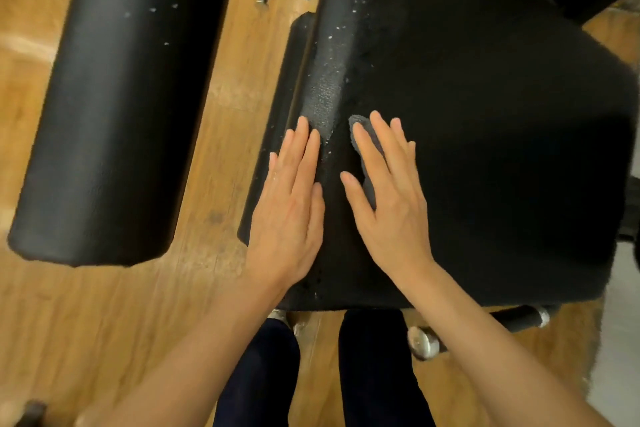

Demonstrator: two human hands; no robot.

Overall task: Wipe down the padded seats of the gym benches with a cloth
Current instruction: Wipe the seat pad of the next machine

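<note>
Both hands lie flat, fingers straight, on the black padded seat point(485, 135) of a gym bench. Right hand point(388, 198) presses a dark grey cloth point(367, 149) against the padding; the cloth is bunched under its fingers and shows at the hand's 11 o'clock side, past the index fingertip and between thumb and palm. Left hand point(291, 208), relaxed and holding nothing, rests just beside it at 9 o'clock, on the seat's worn left edge point(332, 87), where the covering is cracked and flecked white up toward 12 o'clock. A second black pad point(128, 94) stands well apart at 10 o'clock over the wooden floor point(221, 80). The person's dark-trousered legs point(374, 374) show at 6 o'clock.
</note>
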